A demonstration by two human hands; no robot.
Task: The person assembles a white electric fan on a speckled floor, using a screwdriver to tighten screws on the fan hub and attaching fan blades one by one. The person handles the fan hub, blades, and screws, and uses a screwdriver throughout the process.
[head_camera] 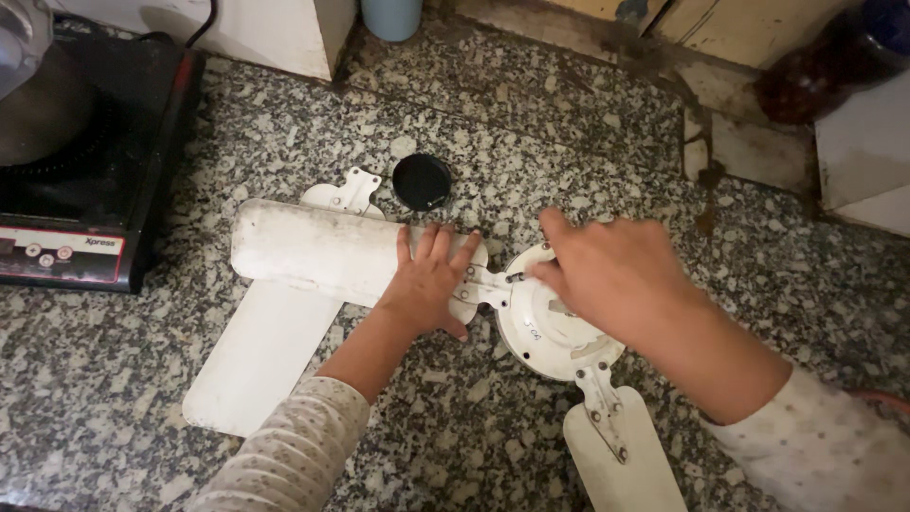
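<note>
A white ceiling-fan motor hub (540, 332) lies on a speckled granite counter (531, 123). One white blade (318, 248) stretches left from the hub, and my left hand (431, 280) lies flat on its inner end, fingers spread. My right hand (616, 275) rests on top of the hub with its fingertips pinched at the blade bracket (488, 284), possibly on a small screw; I cannot tell. A second blade (621, 455) is bolted to the hub and points to the lower right. A third, loose blade (261, 356) lies under the first.
A black round cap (422, 181) sits just behind the blades. A black induction cooker (90, 180) with a steel pot (33, 90) stands at the left. A light blue container (391, 17) and a dark jar (815, 71) stand at the back by the wall.
</note>
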